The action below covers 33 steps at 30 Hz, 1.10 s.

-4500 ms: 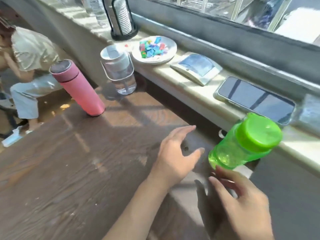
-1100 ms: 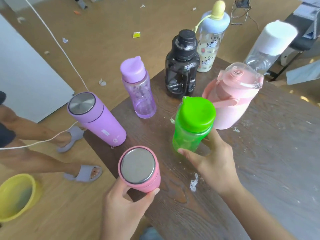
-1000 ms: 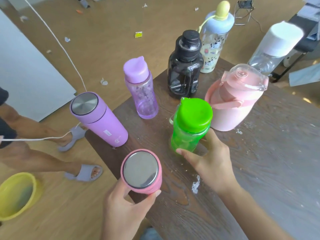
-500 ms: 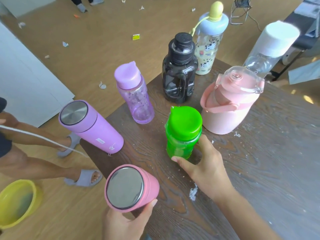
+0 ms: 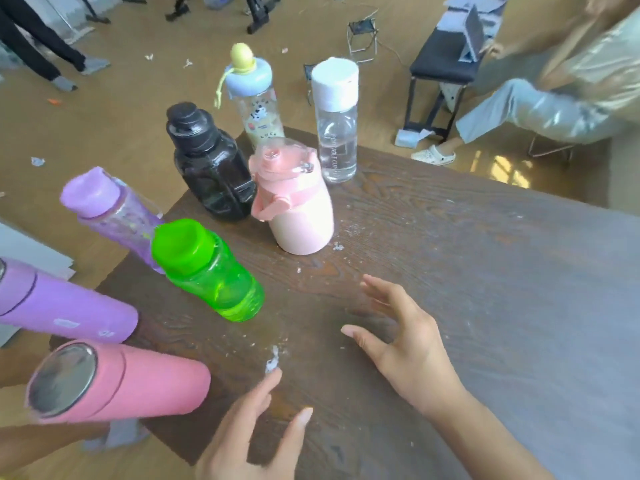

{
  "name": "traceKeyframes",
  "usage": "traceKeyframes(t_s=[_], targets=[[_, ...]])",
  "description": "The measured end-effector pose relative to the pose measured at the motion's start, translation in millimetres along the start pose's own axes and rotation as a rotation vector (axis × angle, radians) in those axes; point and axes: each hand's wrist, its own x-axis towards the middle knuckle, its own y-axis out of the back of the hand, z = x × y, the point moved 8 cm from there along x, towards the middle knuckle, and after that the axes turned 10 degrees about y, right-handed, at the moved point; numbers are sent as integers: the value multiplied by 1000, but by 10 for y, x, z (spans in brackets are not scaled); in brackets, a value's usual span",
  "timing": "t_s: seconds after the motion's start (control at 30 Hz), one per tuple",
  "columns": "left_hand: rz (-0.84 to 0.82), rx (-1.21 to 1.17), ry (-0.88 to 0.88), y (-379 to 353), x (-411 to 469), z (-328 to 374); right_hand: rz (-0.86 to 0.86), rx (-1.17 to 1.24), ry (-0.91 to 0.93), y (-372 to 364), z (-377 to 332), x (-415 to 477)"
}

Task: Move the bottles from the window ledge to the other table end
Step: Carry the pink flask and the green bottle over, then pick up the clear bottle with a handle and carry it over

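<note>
Several bottles stand grouped at the end of the dark wooden table [image 5: 450, 271]. The pink flask with a steel lid [image 5: 117, 382] is nearest, at the table's left corner. Beside it are a purple flask [image 5: 65, 306], the green bottle [image 5: 207, 271], a clear purple bottle [image 5: 110, 213], a black jug [image 5: 211, 168], a pale pink jug [image 5: 294, 202], a blue-capped bottle [image 5: 252, 98] and a clear white-capped bottle [image 5: 336, 123]. My left hand [image 5: 256, 438] is open just right of the pink flask. My right hand [image 5: 401, 341] is open, right of the green bottle, touching nothing.
A seated person [image 5: 554, 84] and a black stool [image 5: 446, 64] are beyond the table's far right. Legs of another person [image 5: 45, 46] stand at the far left. White crumbs [image 5: 273, 362] lie on the table between my hands. The wooden floor surrounds the table end.
My left hand has let go of the pink flask, which now stands on the table corner. My right hand has released the green bottle and drawn back to the right. The view has swung right.
</note>
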Motion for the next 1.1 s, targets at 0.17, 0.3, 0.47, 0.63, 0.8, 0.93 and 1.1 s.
traceKeyframes(t_s=[0.17, 0.3, 0.47, 0.63, 0.8, 0.93, 1.1], targets=[[-176, -53, -177, -1067, -13, 664, 234, -4, -108, 999, 473, -493], [-417, -23, -291, -2076, -147, 1286, 501, -49, -233, 1959, 998, -1113], [-703, -42, -420, -3420, -623, 2164, 867, -120, -428, 3195, 1574, -1968], [-915, -23, -561, -4654, -1345, 3121, 1190, -145, -610, 4222, 1932, -2686], [-1000, 47, -601, -5642, -1820, 3819, 1247, -235, -657, 5082, 2256, -2915], [-990, 144, -643, -6095, -1985, 4198, 1054, -288, -661, 5571, 2484, -2715], [-981, 142, -633, -6221, -2045, 4364, 968, -198, -503, 5780, 2816, -2516]])
